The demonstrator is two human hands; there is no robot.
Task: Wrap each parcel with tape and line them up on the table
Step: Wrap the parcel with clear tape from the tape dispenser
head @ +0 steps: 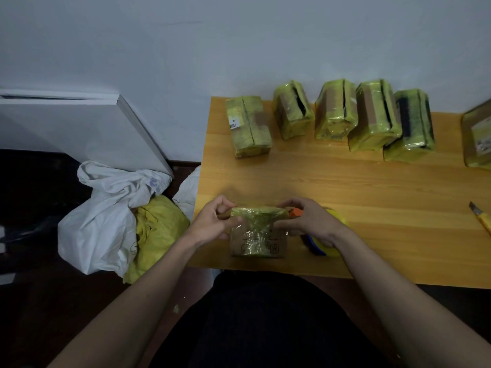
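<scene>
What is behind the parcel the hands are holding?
Just behind the parcel, by the right hand, an orange piece and a yellow tape roll peek out; that hand covers the rest.

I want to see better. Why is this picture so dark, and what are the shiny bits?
Head view: the room light is dim, so the floor goes nearly black; the wide lens bends the table edges; shiny spots are glare on the taped parcel.

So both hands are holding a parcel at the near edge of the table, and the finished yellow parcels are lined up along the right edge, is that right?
Not quite. Both the left hand and right hand do hold the parcel at the table's near edge, but the head view shows the finished yellow parcels lined up along the far edge, by the wall, not the right edge.
</scene>
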